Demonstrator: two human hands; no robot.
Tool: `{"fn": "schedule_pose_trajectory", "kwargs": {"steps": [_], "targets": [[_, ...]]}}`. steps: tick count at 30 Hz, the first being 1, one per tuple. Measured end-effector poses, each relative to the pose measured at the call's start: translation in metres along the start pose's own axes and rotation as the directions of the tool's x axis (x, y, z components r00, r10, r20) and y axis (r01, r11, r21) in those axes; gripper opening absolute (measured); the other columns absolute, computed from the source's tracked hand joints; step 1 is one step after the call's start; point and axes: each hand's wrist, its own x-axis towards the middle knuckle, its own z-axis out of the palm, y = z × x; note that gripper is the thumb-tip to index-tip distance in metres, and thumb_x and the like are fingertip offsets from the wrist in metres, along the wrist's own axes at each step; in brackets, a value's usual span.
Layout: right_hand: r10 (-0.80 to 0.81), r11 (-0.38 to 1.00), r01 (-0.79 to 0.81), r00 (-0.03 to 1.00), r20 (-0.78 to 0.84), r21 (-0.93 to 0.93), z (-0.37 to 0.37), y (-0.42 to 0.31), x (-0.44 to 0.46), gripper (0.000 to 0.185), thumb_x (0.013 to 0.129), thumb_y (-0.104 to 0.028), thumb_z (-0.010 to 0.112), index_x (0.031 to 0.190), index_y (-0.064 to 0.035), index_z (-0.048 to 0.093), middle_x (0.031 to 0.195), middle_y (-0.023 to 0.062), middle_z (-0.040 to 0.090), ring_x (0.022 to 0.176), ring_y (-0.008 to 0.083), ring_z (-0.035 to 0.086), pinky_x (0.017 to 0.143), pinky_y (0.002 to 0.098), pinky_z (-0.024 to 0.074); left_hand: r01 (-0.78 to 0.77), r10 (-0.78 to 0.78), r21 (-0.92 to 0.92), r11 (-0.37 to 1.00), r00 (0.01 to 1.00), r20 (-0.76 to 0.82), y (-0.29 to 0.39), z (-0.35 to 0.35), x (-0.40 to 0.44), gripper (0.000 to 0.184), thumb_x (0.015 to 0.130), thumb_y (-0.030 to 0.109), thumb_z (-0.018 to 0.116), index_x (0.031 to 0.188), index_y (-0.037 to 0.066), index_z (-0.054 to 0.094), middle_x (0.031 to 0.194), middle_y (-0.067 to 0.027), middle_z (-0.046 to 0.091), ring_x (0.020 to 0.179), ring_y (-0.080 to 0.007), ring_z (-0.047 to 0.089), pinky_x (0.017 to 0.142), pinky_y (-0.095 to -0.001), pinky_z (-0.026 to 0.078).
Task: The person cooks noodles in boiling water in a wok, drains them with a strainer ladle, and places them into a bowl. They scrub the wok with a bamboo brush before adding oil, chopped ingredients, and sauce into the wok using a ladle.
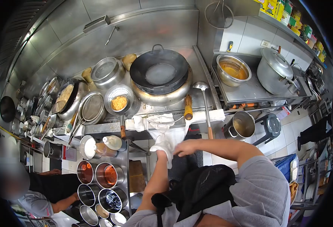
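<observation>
A white cloth (162, 144) covers most of my left hand (161, 153), which grips it in front of the stove edge. Beside it, my right hand (185, 147) has its fingers curled in at the cloth's right edge. Beyond my hands, a black wok (159, 73) sits on a round metal burner ring (162, 96), with a little water-like sheen on its bottom. To its left lies a perforated strainer ladle (117, 91) with yellowish fried food (119, 103) in it. A long-handled ladle (201, 86) and a bamboo brush (188, 108) rest right of the wok.
Metal pots with red liquid (106, 175) and other containers stand on the left cart. A co-worker's arm (66, 204) reaches in there. At right are a bowl of amber liquid (233, 70), a large lidded pot (275, 72), a floor pot (243, 124) and a stool (268, 126).
</observation>
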Motion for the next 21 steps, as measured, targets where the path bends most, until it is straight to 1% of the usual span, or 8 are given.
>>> {"fn": "schedule_pose_trajectory", "kwargs": {"steps": [1, 6, 7, 9, 11, 14, 17, 21], "targets": [[0.014, 0.996, -0.019, 0.998, 0.066, 0.085, 0.02, 0.016, -0.011, 0.045, 0.095, -0.027, 0.054, 0.132, -0.0034, 0.054, 0.126, 0.0206, 0.059, 0.119, 0.0364, 0.054, 0.099, 0.0433, 0.0426, -0.061, 0.058, -0.453, 0.889, 0.998, -0.021, -0.002, -0.012, -0.02, 0.036, 0.098, 0.031, 0.042, 0.122, 0.008, 0.057, 0.111, -0.0119, 0.063, 0.107, -0.0251, 0.059, 0.092, -0.0379, 0.047], [0.386, 0.841, -0.352, 0.922, -0.001, 0.411, 0.059, -0.009, -0.135, 0.052, 0.1, -0.043, 0.048, 0.142, -0.0113, 0.047, 0.134, 0.0123, 0.056, 0.119, 0.0258, 0.057, 0.099, 0.0375, 0.0456, 0.218, -0.207, 0.162, 0.962, 0.975, -0.083, -0.038, -0.086, -0.124, 0.032, 0.092, 0.022, 0.055, 0.119, 0.005, 0.057, 0.1, -0.0107, 0.066, 0.09, -0.0203, 0.063, 0.077, -0.0336, 0.05], [0.576, 0.57, -0.507, 0.808, 0.125, 0.646, 0.043, -0.053, -0.156, 0.052, 0.1, -0.045, 0.046, 0.142, -0.0132, 0.046, 0.133, 0.0112, 0.055, 0.118, 0.0231, 0.057, 0.094, 0.039, 0.0494, 0.279, -0.271, 0.189, 0.942, 0.96, -0.066, -0.044, -0.096, -0.157, 0.032, 0.091, 0.021, 0.058, 0.119, 0.005, 0.057, 0.098, -0.0105, 0.066, 0.086, -0.0193, 0.064, 0.074, -0.0328, 0.051], [0.616, 0.339, -0.378, 0.781, 0.1, 0.862, 0.063, -0.078, -0.192, 0.058, 0.098, -0.053, 0.045, 0.143, -0.0159, 0.045, 0.131, 0.0132, 0.055, 0.115, 0.026, 0.058, 0.09, 0.0444, 0.0513, 0.37, -0.37, 0.113, 0.922, 0.929, -0.019, -0.044, -0.108, -0.214, 0.033, 0.088, 0.017, 0.063, 0.118, 0.003, 0.057, 0.094, -0.01, 0.068, 0.079, -0.0174, 0.065, 0.068, -0.0311, 0.052], [0.632, 0.172, -0.248, 0.77, 0.086, 0.953, 0.076, -0.113, -0.21, 0.066, 0.096, -0.059, 0.045, 0.142, -0.0125, 0.045, 0.131, 0.014, 0.055, 0.116, 0.025, 0.058, 0.091, 0.0427, 0.0511, 0.369, -0.354, -0.281, 0.886, 0.93, 0.102, -0.028, -0.108, -0.261, 0.031, 0.088, 0.012, 0.063, 0.117, 0.005, 0.058, 0.092, -0.0106, 0.068, 0.077, -0.0112, 0.063, 0.066, -0.0273, 0.052], [0.497, -0.003, 0.058, 0.867, -0.049, 0.998, 0.103, -0.143, -0.197, 0.081, 0.092, -0.067, 0.041, 0.141, -0.0019, 0.043, 0.134, 0.0156, 0.054, 0.123, 0.023, 0.053, 0.104, 0.0377, 0.0427, 0.304, -0.266, -0.269, 0.914, 0.949, 0.169, -0.04, -0.094, -0.291, 0.032, 0.087, 0.018, 0.066, 0.116, 0.006, 0.06, 0.09, -0.0108, 0.069, 0.08, -0.0139, 0.065, 0.067, -0.0288, 0.052], [0.511, 0.05, 0.078, 0.855, -0.093, 0.996, 0.087, -0.176, -0.171, 0.081, 0.095, -0.063, 0.039, 0.14, 0.003, 0.042, 0.136, 0.0151, 0.053, 0.126, 0.0209, 0.049, 0.11, 0.0353, 0.0341, 0.17, -0.219, 0.201, 0.965, 0.942, 0.255, -0.141, -0.086, -0.273, 0.032, 0.086, 0.022, 0.067, 0.113, 0.006, 0.061, 0.089, -0.0114, 0.069, 0.084, -0.0162, 0.067, 0.068, -0.0296, 0.053], [0.334, 0.307, 0.017, 0.934, -0.124, 0.951, 0.058, -0.194, -0.158, 0.076, 0.096, -0.065, 0.033, 0.142, -0.005, 0.044, 0.141, 0.015, 0.048, 0.132, 0.0228, 0.043, 0.113, 0.0355, 0.0301, 0.091, -0.225, 0.338, 0.937, 0.897, 0.38, -0.147, -0.105, -0.254, 0.027, 0.085, 0.021, 0.068, 0.107, 0.006, 0.064, 0.087, -0.0112, 0.069, 0.081, -0.0191, 0.068, 0.064, -0.0323, 0.054]]}}
